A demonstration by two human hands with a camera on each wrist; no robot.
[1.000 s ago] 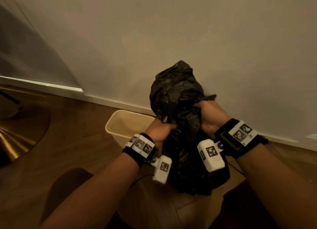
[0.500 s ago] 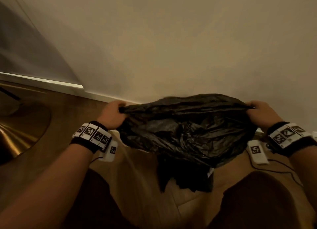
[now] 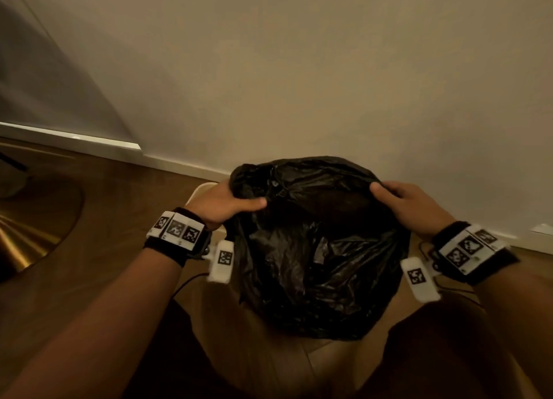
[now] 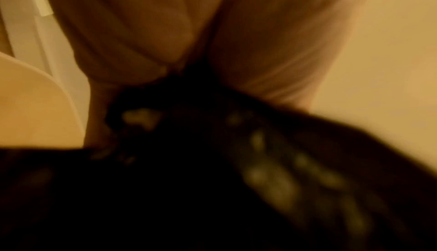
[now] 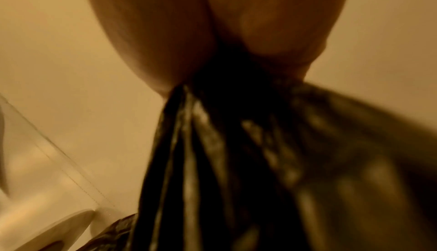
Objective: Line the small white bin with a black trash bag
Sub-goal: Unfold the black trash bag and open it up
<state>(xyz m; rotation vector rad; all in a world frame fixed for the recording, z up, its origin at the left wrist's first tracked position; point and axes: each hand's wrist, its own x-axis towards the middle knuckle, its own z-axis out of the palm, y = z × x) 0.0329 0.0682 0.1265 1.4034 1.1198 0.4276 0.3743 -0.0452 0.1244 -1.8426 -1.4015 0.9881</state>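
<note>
The black trash bag hangs in the air between your two hands, its mouth spread wide and facing you, its crinkled body billowing downward in front of your knees. It covers nearly all of the small white bin, which stands on the wooden floor just behind the bag; only a sliver of the bin's rim shows past your left hand. Whether the bag touches the bin cannot be told.

Your left hand holds the bag's left edge in a closed grip, thumb lying over the plastic and fingers tucked under it. Your right hand grips the right edge the same way, fingers curled over the rim of the opening. Both wrist views are blurred, yet each shows bunched black plastic pinched between fingers.

Beyond the bin runs a white baseboard below a plain wall. A gold curved object rests on the floor at far left.
</note>
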